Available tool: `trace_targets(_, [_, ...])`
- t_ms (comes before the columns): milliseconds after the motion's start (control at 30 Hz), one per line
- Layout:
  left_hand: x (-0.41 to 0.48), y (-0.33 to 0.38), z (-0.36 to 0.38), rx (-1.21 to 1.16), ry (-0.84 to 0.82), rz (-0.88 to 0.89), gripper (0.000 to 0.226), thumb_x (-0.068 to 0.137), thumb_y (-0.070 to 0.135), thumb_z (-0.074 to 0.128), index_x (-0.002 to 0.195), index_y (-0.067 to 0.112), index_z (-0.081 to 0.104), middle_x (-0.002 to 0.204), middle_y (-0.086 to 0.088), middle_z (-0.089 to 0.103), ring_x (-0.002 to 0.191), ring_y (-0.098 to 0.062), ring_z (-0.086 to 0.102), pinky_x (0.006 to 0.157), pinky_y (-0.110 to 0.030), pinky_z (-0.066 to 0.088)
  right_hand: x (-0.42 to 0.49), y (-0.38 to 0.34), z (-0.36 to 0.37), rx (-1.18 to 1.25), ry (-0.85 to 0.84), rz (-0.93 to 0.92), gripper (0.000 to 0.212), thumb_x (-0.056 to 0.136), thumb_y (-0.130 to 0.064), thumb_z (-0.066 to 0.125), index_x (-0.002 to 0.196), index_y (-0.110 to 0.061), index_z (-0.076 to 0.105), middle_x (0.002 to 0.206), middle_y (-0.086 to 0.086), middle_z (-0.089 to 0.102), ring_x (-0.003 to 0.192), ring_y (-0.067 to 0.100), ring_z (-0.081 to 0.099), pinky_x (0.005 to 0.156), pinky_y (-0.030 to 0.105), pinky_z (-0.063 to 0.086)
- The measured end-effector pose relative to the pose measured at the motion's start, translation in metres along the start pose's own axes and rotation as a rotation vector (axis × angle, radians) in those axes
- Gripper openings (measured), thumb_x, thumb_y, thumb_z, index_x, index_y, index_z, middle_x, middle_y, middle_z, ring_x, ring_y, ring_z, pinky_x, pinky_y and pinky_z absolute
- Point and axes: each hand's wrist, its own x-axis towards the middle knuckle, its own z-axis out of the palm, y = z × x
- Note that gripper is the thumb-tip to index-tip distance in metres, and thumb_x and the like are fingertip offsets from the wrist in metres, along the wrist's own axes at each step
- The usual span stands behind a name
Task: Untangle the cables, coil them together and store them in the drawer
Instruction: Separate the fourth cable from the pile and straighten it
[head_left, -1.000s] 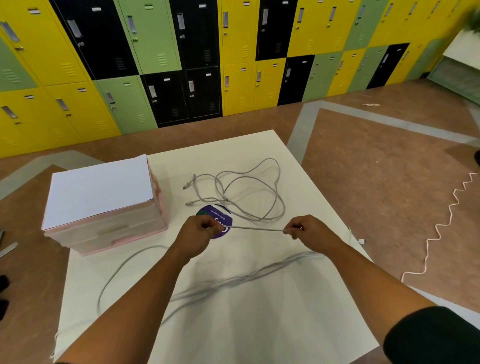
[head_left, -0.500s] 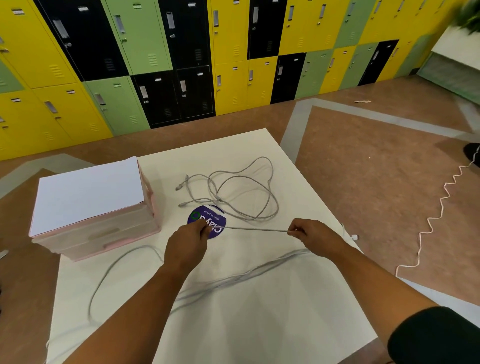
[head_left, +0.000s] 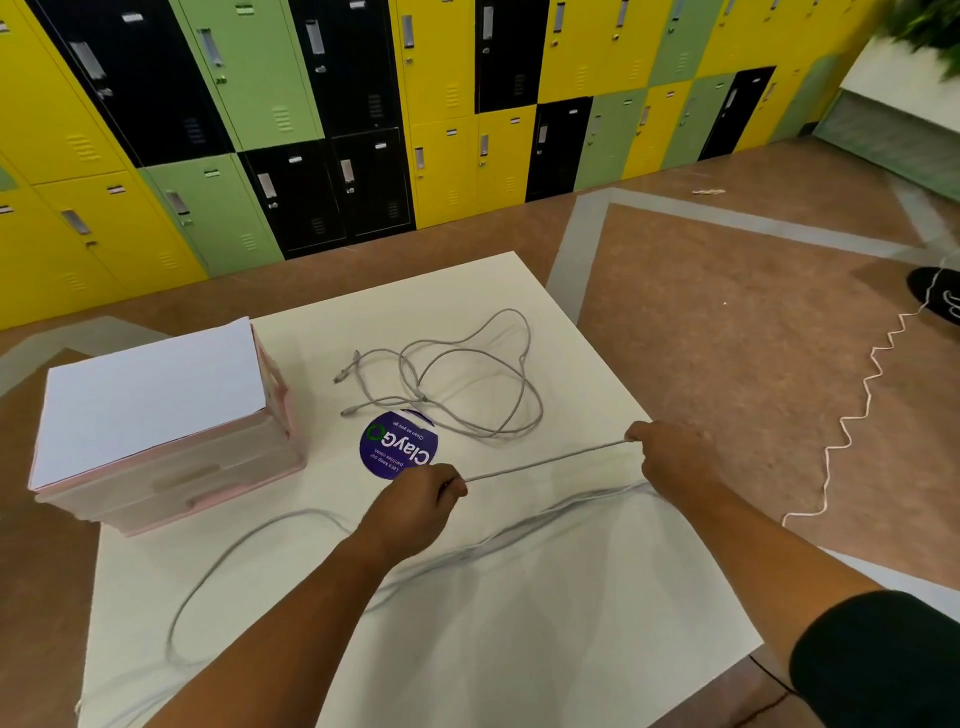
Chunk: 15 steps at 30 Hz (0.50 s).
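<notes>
A grey cable (head_left: 545, 461) is pulled taut between my left hand (head_left: 410, 506) and my right hand (head_left: 670, 454), both pinching it above the white table (head_left: 519, 649). More of this cable trails in long strands across the table under my forearms and loops off to the near left. A second grey cable (head_left: 467, 379) lies in loose overlapping loops at the far middle of the table, its two plug ends pointing left. The pink drawer unit (head_left: 166, 467) with a white top stands at the left, its drawers closed.
A round purple sticker (head_left: 397, 449) is on the table between the loose coil and my left hand. A white zigzag cord (head_left: 862, 400) runs over the brown floor at the right, near a black shoe (head_left: 940, 293). Lockers line the far wall.
My hands have spread further apart along the cable: the right hand moved right toward the table edge and the left hand drew slightly nearer. The stretched length is longer now.
</notes>
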Motion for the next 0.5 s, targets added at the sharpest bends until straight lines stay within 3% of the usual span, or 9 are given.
trace_targets(67, [0.0, 0.006, 0.003, -0.057, -0.021, 0.029, 0.02, 0.102, 0.026, 0.05, 0.102, 0.02, 0.07, 0.068, 0.016, 0.059, 0.062, 0.003, 0.056, 0.052, -0.009, 0.036, -0.004, 0.004, 0.004, -0.044, 0.086, 0.081, 0.044, 0.085, -0.005, 0.054, 0.107, -0.041, 0.068, 0.108, -0.006, 0.063, 0.107, 0.021, 0.054, 0.091, 0.04, 0.04])
trace_targets(200, [-0.001, 0.012, 0.016, -0.068, -0.112, 0.046, 0.023, 0.102, 0.031, 0.051, 0.107, 0.021, 0.07, 0.072, 0.012, 0.064, 0.062, -0.004, 0.057, 0.055, -0.011, 0.037, -0.005, 0.02, 0.018, 0.057, 0.232, 0.155, 0.034, 0.077, 0.002, 0.068, 0.088, -0.029, 0.078, 0.092, 0.004, 0.068, 0.089, 0.03, 0.058, 0.07, 0.039, 0.05])
trace_targets(333, [-0.001, 0.006, 0.028, -0.069, -0.144, -0.004, 0.02, 0.101, 0.027, 0.053, 0.107, 0.019, 0.07, 0.077, 0.012, 0.064, 0.07, -0.005, 0.061, 0.061, -0.008, 0.041, 0.003, 0.033, 0.024, 0.269, 0.162, 0.231, 0.031, 0.083, 0.008, 0.056, 0.099, -0.011, 0.075, 0.111, 0.011, 0.067, 0.105, 0.031, 0.062, 0.089, 0.037, 0.051])
trace_targets(500, [-0.001, 0.01, 0.043, -0.087, -0.091, -0.016, 0.015, 0.097, 0.026, 0.062, 0.102, 0.019, 0.074, 0.094, 0.008, 0.066, 0.083, -0.006, 0.061, 0.07, -0.007, 0.04, -0.001, 0.039, 0.044, 0.199, -0.037, 0.247, 0.024, 0.084, -0.002, 0.051, 0.101, -0.01, 0.065, 0.114, 0.014, 0.062, 0.111, 0.033, 0.059, 0.094, 0.037, 0.049])
